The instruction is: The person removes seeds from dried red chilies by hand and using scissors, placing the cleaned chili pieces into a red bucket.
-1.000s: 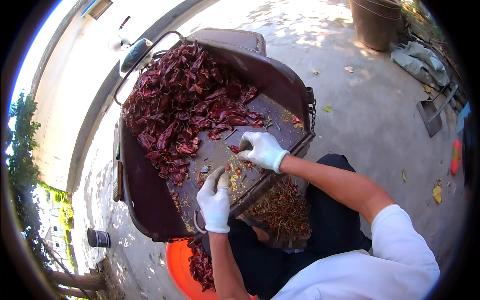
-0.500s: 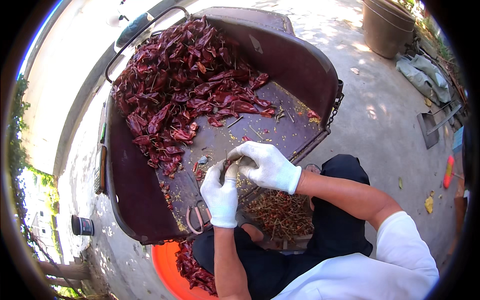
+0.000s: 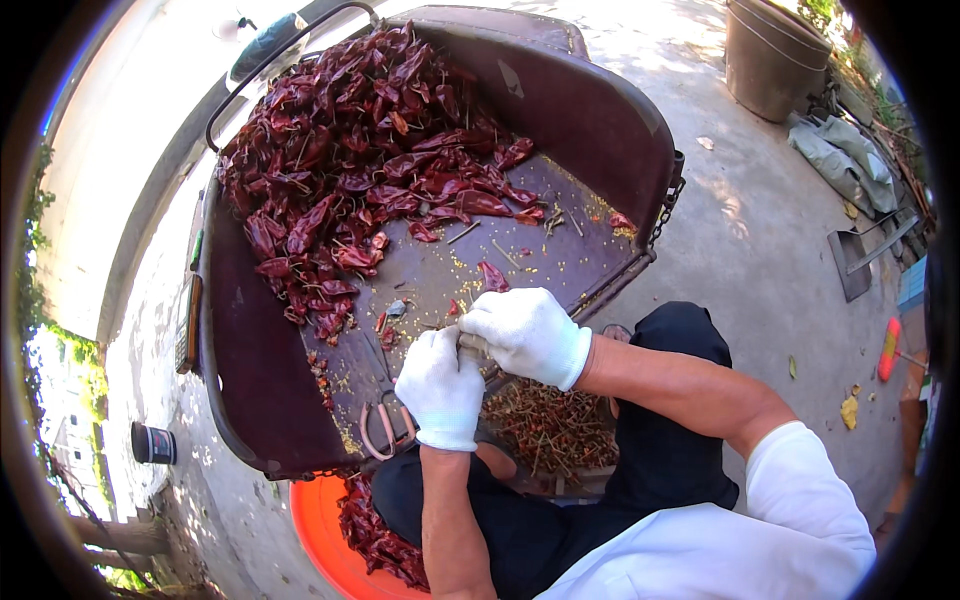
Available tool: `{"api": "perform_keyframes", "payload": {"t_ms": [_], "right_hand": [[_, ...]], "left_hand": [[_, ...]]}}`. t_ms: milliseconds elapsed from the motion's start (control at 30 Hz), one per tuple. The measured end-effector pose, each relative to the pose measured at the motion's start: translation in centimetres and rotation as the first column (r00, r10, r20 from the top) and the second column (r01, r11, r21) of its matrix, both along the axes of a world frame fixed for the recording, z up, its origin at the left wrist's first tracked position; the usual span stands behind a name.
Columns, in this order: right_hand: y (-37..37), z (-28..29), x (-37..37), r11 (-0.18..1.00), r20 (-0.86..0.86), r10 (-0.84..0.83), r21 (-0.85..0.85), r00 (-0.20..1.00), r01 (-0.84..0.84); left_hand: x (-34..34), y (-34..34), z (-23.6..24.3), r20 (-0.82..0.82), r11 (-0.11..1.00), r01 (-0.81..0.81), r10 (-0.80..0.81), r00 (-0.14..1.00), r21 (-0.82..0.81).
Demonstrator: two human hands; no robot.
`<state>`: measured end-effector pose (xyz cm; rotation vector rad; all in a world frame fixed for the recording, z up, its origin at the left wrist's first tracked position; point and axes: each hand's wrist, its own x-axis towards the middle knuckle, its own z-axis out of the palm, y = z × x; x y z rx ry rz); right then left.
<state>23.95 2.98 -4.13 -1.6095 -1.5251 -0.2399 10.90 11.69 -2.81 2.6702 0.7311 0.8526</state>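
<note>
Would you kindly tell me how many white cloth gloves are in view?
2: one white cloth glove on the left hand, another white glove on the right hand.

There are two gloved hands, one pair of scissors, one orange tub and one dustpan.

Outdoor yard, home or small farm, can't tell which. Open concrete ground right of the fingers, with sun patches and leaf shade; yellow fallen leaf far right. Pale wall well left of the fingers, greenery near it. Far up-right of the fingers: big brown bucket, grey-green sacking, then dustpan. Maroon cart bed just ahead of the fingers, dried red peppers heaped at its far left: crop handled in open air.
</note>
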Motion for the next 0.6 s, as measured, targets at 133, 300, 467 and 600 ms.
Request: {"api": "perform_keyframes", "payload": {"t_ms": [133,300,467,600], "right_hand": [[0.5,0.9,-0.1,0.999,-0.244,0.048,0.004,0.969,-0.048],[0.4,2.6,0.1,0.971,-0.818,0.004,-0.134,0.575,-0.197],[1.4,2.6,1.8,0.967,-0.992,-0.031,-0.062,0.125,-0.246],[2.5,0.4,4.9,0.971,-0.406,-0.171,-0.223,0.898,0.084]], "left_hand": [[-0.6,0.6,0.1,0.101,0.978,0.077,-0.058,0.993,-0.194],[-1.4,0.7,0.5,0.173,0.856,0.136,-0.055,0.983,-0.499],[-1.6,0.3,1.6,0.485,0.490,0.369,0.130,0.864,-0.789],[-1.8,1.1,1.6,0.564,0.211,0.523,0.271,0.780,-0.826]]}}
